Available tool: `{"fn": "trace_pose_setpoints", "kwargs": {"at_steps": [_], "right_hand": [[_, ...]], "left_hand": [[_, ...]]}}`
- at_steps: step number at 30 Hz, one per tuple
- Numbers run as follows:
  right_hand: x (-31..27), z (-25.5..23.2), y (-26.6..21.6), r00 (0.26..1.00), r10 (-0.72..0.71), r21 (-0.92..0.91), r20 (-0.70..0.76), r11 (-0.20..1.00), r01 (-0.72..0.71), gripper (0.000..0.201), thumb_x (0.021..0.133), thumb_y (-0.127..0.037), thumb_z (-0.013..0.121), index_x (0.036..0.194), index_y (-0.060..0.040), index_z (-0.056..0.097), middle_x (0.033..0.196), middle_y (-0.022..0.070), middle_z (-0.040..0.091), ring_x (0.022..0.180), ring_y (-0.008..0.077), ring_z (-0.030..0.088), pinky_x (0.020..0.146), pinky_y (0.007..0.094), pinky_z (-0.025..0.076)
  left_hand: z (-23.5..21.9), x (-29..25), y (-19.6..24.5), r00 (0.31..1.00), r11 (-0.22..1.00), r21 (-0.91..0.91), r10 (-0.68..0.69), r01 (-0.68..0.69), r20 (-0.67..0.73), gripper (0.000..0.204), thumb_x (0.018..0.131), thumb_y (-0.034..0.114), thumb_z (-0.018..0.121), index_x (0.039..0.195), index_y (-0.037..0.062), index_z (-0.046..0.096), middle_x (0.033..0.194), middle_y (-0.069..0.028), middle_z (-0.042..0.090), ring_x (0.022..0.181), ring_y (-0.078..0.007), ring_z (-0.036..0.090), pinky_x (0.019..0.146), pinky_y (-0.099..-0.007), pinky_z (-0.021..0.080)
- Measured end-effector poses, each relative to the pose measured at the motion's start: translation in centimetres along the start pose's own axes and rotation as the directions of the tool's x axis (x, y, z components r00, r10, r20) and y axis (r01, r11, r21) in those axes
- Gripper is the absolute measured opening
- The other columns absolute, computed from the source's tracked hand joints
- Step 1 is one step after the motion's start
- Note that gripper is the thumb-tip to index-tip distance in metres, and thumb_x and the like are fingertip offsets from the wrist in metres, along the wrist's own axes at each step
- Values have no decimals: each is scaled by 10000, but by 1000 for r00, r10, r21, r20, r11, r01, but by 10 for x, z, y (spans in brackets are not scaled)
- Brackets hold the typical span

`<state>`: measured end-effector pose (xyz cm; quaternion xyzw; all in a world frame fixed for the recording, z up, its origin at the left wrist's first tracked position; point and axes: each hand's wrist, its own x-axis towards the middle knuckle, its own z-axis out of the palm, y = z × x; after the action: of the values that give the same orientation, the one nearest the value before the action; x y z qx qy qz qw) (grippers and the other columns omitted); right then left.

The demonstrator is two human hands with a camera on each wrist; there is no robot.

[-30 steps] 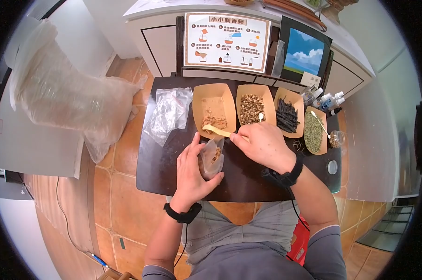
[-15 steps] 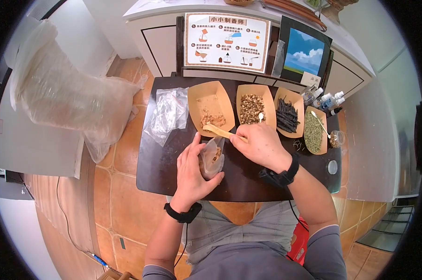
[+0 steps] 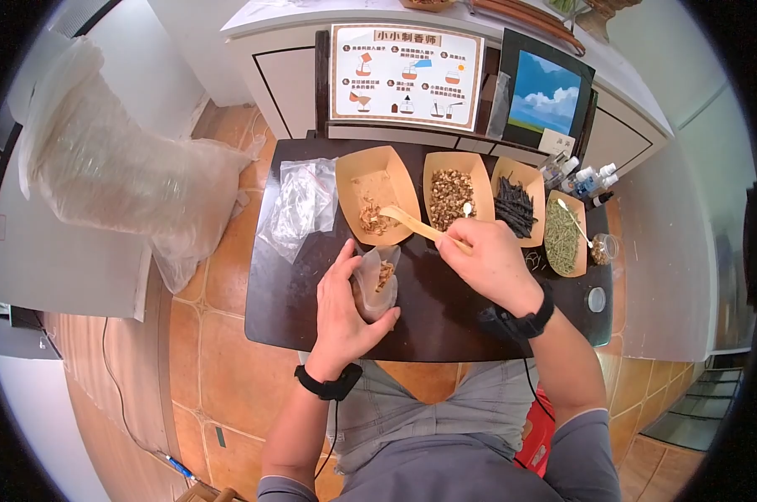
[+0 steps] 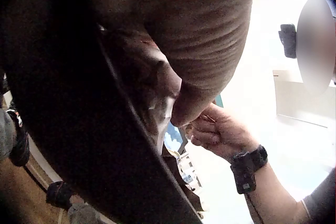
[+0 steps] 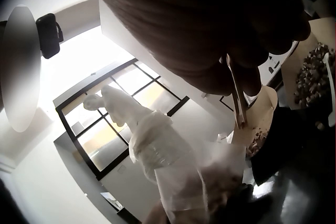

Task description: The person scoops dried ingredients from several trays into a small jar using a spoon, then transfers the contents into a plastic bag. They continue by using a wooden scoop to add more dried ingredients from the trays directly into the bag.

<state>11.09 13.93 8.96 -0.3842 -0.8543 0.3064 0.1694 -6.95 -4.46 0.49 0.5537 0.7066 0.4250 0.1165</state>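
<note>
My left hand (image 3: 345, 314) holds a translucent pouch (image 3: 366, 294) upright on the dark table, fingers and thumb around its sides. Brown shavings show inside its open mouth. With my right hand (image 3: 491, 261) I grip slim wooden tongs (image 3: 418, 224); their tip is among the brown shavings (image 3: 370, 219) in the leftmost paper tray (image 3: 374, 167). In the right wrist view the two prongs of the tongs (image 5: 239, 103) point down at that tray, above the pouch (image 5: 184, 187). The left wrist view is mostly dark palm, with the right hand (image 4: 223, 132) beyond.
Right of that tray stand trays of brown chopped pieces (image 3: 452, 197), dark sticks (image 3: 515, 209) and green needles (image 3: 567, 238). Clear plastic bags (image 3: 299, 205) lie at left. Small bottles (image 3: 592, 180), a jar (image 3: 604, 248) and a lid (image 3: 596, 299) are at right. An instruction board (image 3: 408, 75) stands behind.
The leftmost tray has shifted slightly left and turned. The tongs' tip has moved up and right within it, and my right hand has moved right. My left hand stays around the pouch.
</note>
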Motion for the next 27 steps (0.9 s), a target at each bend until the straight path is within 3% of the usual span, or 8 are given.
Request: {"fn": "trace_pose_setpoints", "kwargs": {"at_steps": [7, 12, 15, 17, 21, 27], "right_hand": [[-34, -26, -16, 997, 54, 38, 47, 998, -56, 244, 964, -278, 736, 869, -53, 752, 749, 181, 709, 708, 384, 722, 634, 456, 546], [-54, -16, -19, 995, -59, 47, 77, 997, 55, 253, 967, -298, 746, 865, -66, 736, 728, 160, 700, 682, 388, 713, 623, 476, 549], [-57, -5, -22, 989, -119, 36, 93, 993, 116, 297, 973, -317, 745, 811, -75, 683, 705, 148, 688, 671, 391, 701, 608, 496, 539], [-57, 0, -22, 983, -157, -54, 97, 985, 163, 209, 961, -265, 764, 869, -80, 733, 727, 134, 682, 662, 364, 687, 600, 453, 524], [-56, -2, -27, 951, -308, -216, 24, 927, 306, 339, 974, -331, 765, 772, -108, 609, 661, 87, 652, 609, 331, 653, 588, 458, 469], [-64, -5, -22, 930, -368, -247, -3, 901, 355, 297, 979, -305, 766, 802, -123, 611, 656, 44, 627, 596, 294, 634, 597, 418, 440]], "left_hand": [[1, -2, -3, 1000, 999, -30, -10, 10, -13, 996, 681, 163, 949, 1511, 36, 414, 1682, -248, 414, 1439, -412, 493, 1193, -498, 382], [3, -4, -4, 1000, 998, -61, -25, 25, -6, 1006, 704, 150, 945, 1535, 17, 395, 1660, -242, 427, 1456, -408, 471, 1214, -488, 380], [4, -5, -3, 999, 997, -73, -34, 33, -15, 1003, 711, 157, 952, 1538, 14, 402, 1563, -226, 495, 1414, -397, 495, 1204, -477, 396], [4, -7, -2, 995, 994, -40, -99, 99, -2, 996, 719, 164, 957, 1537, 10, 410, 1465, -209, 535, 1360, -391, 520, 1187, -478, 416], [6, -8, -3, 996, 996, -35, -87, 86, -20, 983, 728, 167, 957, 1532, 4, 415, 1420, -206, 546, 1329, -385, 535, 1166, -473, 436], [8, -9, -3, 994, 994, -30, -102, 101, -26, 979, 726, 165, 963, 1522, -7, 420, 1437, -209, 538, 1346, -380, 535, 1158, -464, 449]]}}
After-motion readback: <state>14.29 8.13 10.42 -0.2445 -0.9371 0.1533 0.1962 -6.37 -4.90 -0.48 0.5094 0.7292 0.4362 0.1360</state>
